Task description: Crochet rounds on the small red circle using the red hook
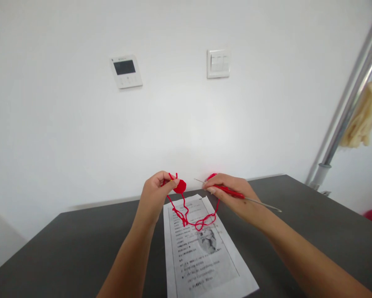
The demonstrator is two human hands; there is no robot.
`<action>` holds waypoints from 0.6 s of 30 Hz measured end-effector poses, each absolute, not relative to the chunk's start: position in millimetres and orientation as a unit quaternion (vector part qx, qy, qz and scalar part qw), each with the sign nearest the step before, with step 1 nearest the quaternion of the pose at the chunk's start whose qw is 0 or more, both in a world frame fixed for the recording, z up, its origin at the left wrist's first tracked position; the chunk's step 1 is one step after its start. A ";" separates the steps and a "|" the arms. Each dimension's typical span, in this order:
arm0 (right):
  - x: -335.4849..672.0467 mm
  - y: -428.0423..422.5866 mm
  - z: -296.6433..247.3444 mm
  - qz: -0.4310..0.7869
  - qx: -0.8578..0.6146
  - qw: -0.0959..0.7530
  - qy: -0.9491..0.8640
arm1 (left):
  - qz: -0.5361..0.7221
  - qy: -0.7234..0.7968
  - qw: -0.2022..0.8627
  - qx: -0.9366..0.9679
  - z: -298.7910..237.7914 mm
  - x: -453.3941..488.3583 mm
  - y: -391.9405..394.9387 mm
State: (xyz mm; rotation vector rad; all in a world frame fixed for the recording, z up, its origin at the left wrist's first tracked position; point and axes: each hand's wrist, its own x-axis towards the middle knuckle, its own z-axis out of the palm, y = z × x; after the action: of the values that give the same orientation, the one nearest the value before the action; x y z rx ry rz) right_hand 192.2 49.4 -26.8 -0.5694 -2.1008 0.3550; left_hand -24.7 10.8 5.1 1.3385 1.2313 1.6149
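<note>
Between the thumb and fingers of my left hand is a small round red crochet piece, with short yarn ends sticking up above the fingers. My right hand is closed around the red handle of a crochet hook. Its thin metal tip points left toward the red piece, a short gap away, and a longer metal end sticks out to the lower right. Loose red yarn hangs from the piece and loops over the printed sheet. Behind my right fingers, a red yarn ball is mostly hidden.
A printed paper sheet with text and a picture lies on the dark table. The white wall behind carries a control panel and a light switch. At right stand a metal pole and a hanging yellowish cloth.
</note>
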 end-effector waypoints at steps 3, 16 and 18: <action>181.2 61.4 -38.9 0.047 -0.317 0.277 -0.906 | 0.636 0.485 0.329 0.502 -0.7 -31.9 21.8; 163.0 96.5 -93.0 0.031 -0.574 0.004 -0.818 | 0.610 0.486 0.380 0.497 -4.4 -34.3 27.8; 163.8 98.8 -94.9 0.043 -0.580 -0.013 -0.813 | 0.611 0.483 0.379 0.499 -3.4 -32.7 26.9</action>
State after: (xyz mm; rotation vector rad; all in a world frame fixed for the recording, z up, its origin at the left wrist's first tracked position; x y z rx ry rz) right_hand 163.8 98.8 -94.9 -1.8388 -2.5756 0.1378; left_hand -32.7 26.9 -3.4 1.2749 1.2349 1.5601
